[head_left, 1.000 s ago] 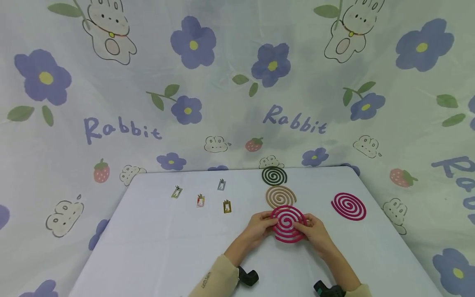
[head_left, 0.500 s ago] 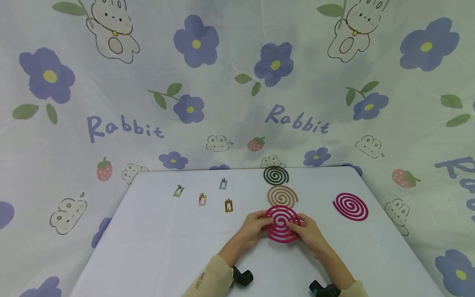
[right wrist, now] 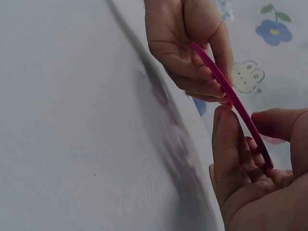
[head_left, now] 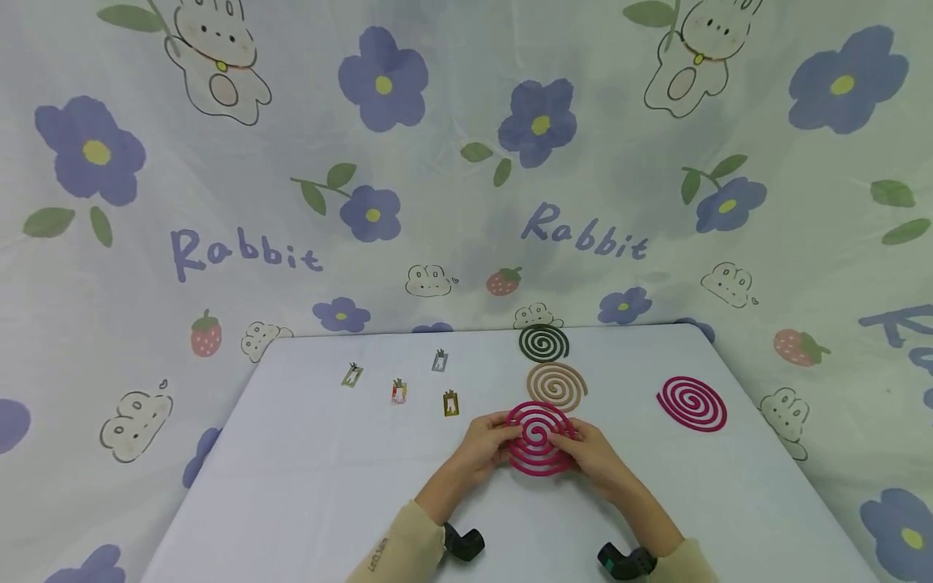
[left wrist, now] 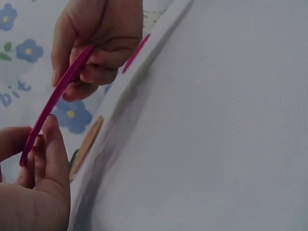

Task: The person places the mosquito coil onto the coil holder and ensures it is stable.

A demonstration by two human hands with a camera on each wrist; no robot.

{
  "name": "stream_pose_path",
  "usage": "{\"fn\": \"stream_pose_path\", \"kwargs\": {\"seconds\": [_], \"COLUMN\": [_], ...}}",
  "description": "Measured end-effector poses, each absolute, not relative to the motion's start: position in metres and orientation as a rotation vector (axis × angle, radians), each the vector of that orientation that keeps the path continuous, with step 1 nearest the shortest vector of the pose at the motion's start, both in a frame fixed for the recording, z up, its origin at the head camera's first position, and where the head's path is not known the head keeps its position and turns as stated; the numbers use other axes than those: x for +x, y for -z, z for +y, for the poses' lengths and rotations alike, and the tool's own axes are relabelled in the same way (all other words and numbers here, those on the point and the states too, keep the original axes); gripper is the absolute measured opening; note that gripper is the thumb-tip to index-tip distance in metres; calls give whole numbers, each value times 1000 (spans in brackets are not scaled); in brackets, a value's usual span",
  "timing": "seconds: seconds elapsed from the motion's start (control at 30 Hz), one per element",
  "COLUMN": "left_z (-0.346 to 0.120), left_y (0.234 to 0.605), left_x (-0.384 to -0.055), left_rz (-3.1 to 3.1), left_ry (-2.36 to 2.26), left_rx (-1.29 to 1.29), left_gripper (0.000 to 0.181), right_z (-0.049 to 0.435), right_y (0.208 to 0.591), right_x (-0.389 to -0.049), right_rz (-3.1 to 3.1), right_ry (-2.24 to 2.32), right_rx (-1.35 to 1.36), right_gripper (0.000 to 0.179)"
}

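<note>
Shifted leftward against the tan coil (head_left: 557, 387) since the earlier frame: the held pink coil (head_left: 535, 431), kept between left hand (head_left: 484, 444) and right hand (head_left: 592, 457). It is raised above the bench (head_left: 291, 502), face tilted toward the head camera. Opposite rims are pinched between thumb and fingers, thumbs laid on the near face; two-sided support is probably used because the strip, seen edge-on from both wrists, looks thin and slightly bowed. Finger pressure cannot be told. Behind, tan and dark green coil (head_left: 543, 343) are lined up; a second pink coil (head_left: 692, 403) is set apart rightward, four small framed pieces (head_left: 451, 393) spread leftward, perhaps separated by kind.
</note>
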State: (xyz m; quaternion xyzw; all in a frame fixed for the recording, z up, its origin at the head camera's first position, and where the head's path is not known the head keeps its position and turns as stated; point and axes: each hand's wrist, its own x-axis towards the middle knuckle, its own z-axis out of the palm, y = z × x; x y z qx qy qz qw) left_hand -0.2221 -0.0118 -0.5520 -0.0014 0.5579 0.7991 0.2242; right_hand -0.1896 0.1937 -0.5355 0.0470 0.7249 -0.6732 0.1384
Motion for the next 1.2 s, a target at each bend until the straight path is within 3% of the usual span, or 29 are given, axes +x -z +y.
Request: {"fn": "stream_pose_path", "kwargs": {"seconds": [1.2], "left_z": [-64], "left_y": [550], "left_x": [-220], "left_rz": [1631], "left_ry": [-2217], "left_rx": [-53], "left_gripper": [38], "right_z": [148], "right_y": [537], "right_x": [-209], "right_rz": [2066], "right_ry": [1867], "right_rx": [-43], "right_gripper": [43]}}
